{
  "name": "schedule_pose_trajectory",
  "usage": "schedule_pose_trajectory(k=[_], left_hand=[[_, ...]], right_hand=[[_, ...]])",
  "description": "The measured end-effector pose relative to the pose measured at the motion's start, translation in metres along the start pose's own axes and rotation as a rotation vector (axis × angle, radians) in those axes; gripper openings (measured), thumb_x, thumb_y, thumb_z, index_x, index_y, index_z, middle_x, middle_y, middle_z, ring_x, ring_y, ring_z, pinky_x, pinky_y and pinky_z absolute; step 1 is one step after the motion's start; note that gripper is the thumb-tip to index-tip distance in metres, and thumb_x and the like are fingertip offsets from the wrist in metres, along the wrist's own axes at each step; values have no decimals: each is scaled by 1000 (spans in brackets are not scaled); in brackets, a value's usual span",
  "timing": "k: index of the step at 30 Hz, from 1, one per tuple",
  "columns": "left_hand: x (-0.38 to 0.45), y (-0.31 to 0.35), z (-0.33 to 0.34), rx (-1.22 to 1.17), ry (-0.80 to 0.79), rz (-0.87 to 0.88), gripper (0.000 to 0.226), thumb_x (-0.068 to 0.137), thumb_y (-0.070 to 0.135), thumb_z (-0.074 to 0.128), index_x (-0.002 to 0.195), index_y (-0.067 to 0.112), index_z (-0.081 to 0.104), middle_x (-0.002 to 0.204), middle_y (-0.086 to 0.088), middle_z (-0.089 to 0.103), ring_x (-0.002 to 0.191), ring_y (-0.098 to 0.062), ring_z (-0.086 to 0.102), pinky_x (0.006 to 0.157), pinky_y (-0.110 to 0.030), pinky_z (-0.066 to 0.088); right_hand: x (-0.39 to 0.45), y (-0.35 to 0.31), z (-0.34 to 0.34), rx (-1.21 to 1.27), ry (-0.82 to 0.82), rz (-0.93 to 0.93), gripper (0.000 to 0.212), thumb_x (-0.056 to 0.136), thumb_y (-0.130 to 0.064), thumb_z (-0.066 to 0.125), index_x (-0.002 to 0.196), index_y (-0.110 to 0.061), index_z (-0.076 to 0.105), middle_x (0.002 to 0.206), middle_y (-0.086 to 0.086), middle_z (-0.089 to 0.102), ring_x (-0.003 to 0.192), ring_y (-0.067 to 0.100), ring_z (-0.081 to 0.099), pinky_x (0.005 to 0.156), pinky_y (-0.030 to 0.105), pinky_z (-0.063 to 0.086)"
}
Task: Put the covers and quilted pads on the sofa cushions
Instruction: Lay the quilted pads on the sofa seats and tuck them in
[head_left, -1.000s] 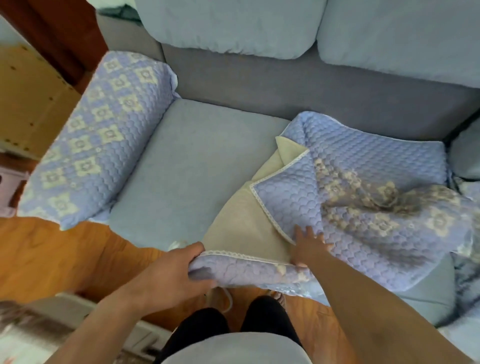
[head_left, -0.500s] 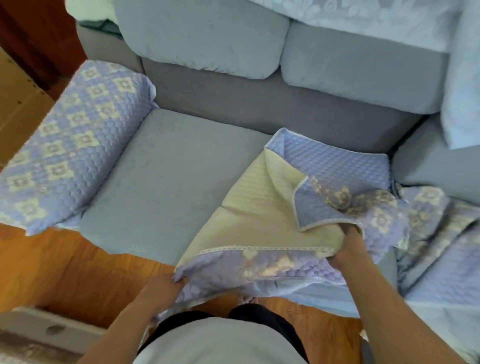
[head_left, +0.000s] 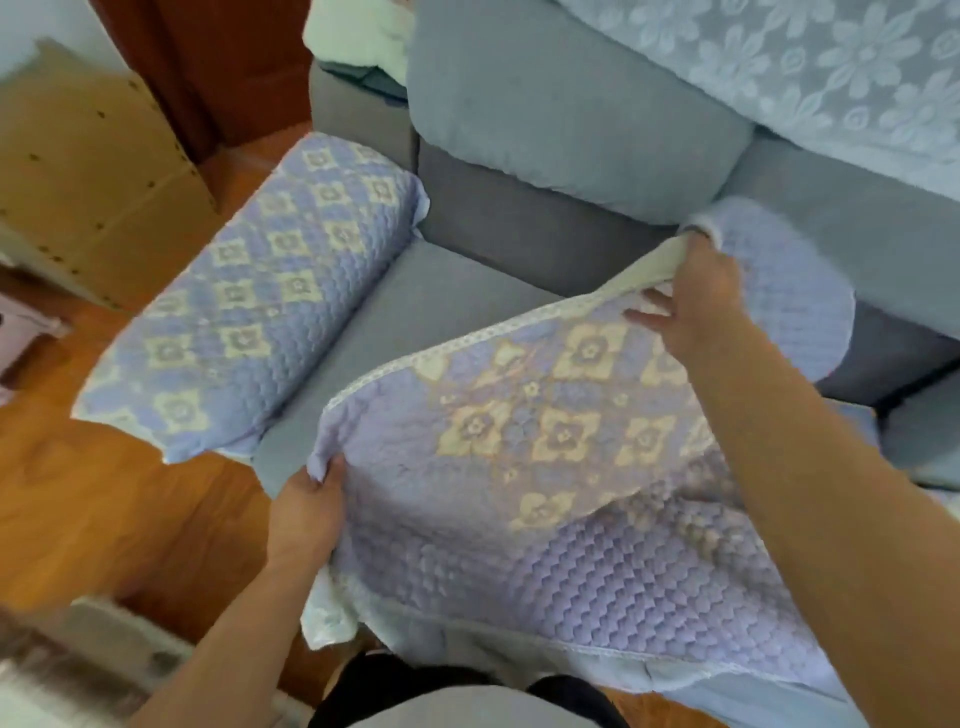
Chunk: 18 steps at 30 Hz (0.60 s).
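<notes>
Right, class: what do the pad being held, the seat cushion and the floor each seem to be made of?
Quilted pad: soft stitched fabric, probably cotton or polyester, matte; puffy scale-shaped quilting, lace edging.
Seat cushion: woven grey-blue upholstery cloth, matte, faintly napped.
Floor: looks like wood or laminate; orange-brown, slight sheen.

No readable text, label, brand, number or sign appears on anything here.

Both hands held a quilted pad (head_left: 545, 467) above the seat cushion (head_left: 415, 312). The left hand (head_left: 306, 512) gripped its near corner. The right hand (head_left: 696, 306) pinched the far edge.
</notes>
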<state>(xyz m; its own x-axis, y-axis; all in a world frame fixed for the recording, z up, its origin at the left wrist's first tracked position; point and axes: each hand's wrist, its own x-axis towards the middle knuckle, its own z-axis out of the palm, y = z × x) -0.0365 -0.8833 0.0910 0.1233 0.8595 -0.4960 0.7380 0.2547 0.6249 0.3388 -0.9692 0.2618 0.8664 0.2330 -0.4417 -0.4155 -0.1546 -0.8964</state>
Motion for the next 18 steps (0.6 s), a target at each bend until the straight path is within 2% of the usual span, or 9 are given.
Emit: schedule_pose_trajectory(k=[3, 6, 8, 9, 10, 12, 14, 16, 18], left_hand=[[93, -49, -51, 193, 45, -52, 48, 99, 57, 46, 90, 11, 58, 85, -12, 64, 81, -37, 63, 69, -40, 46], [202, -102, -73, 347, -11, -93, 48, 100, 54, 42, 108, 12, 64, 97, -12, 68, 91, -34, 66, 79, -43, 52], [260, -122, -71, 357, -44, -80, 52, 100, 56, 38, 110, 13, 65, 99, -12, 70, 90, -31, 67, 84, -42, 54], [278, -127, -66, 363, -40, -56, 49, 100, 56, 40, 106, 13, 64, 94, -12, 68, 85, -31, 66, 80, -41, 55], [294, -136, -57, 369, -53, -54, 44, 101, 52, 43, 107, 13, 62, 92, -10, 66, 82, -31, 63, 77, -40, 54], [307, -154, -33, 352, -155, -31, 35, 106, 33, 38, 129, 13, 55, 105, -15, 61, 92, -33, 58, 81, -40, 50], [310, -184, -13, 405, -227, -59, 42, 107, 21, 33, 147, 11, 39, 126, -20, 54, 108, -38, 58, 87, -43, 51], [305, -201, -7, 371, -178, 20, 47, 105, 32, 39, 150, 18, 32, 132, -12, 53, 109, -33, 60, 82, -42, 54], [302, -204, -3, 483, -131, 221, 62, 101, 38, 47, 155, 25, 20, 136, -11, 50, 111, -32, 60, 81, -44, 54]], right_hand=[[30, 57, 129, -171, -168, 178, 45, 106, -42, 39, 146, -22, 35, 129, 4, 41, 118, 35, 55, 68, 52, 59], [66, 96, 245, -254, -198, 241, 25, 106, -24, 38, 118, -6, 51, 128, 14, 55, 96, 33, 65, 60, 46, 61], [95, 124, 313, -233, -220, 219, 24, 107, -21, 39, 97, -3, 53, 125, 14, 59, 87, 27, 63, 81, 39, 60], [105, 141, 339, -196, -244, 198, 23, 108, -25, 41, 102, -7, 54, 120, 10, 57, 92, 28, 62, 88, 42, 58], [118, 163, 358, -194, -290, 164, 24, 107, -32, 42, 118, -15, 54, 116, 4, 54, 98, 28, 61, 88, 44, 57], [133, 212, 377, -370, -398, 123, 51, 106, -43, 42, 153, -34, 27, 123, -5, 46, 105, 25, 57, 84, 44, 55], [145, 273, 379, -641, -465, 113, 74, 103, -44, 50, 159, -37, 3, 147, -3, 39, 123, 27, 51, 92, 47, 51], [147, 328, 365, -942, -533, 77, 84, 101, -37, 57, 160, -31, -2, 158, 3, 33, 133, 30, 46, 97, 44, 48], [141, 375, 336, -1184, -642, 65, 83, 101, -31, 57, 161, -24, 1, 165, 6, 20, 139, 31, 42, 91, 35, 46]])
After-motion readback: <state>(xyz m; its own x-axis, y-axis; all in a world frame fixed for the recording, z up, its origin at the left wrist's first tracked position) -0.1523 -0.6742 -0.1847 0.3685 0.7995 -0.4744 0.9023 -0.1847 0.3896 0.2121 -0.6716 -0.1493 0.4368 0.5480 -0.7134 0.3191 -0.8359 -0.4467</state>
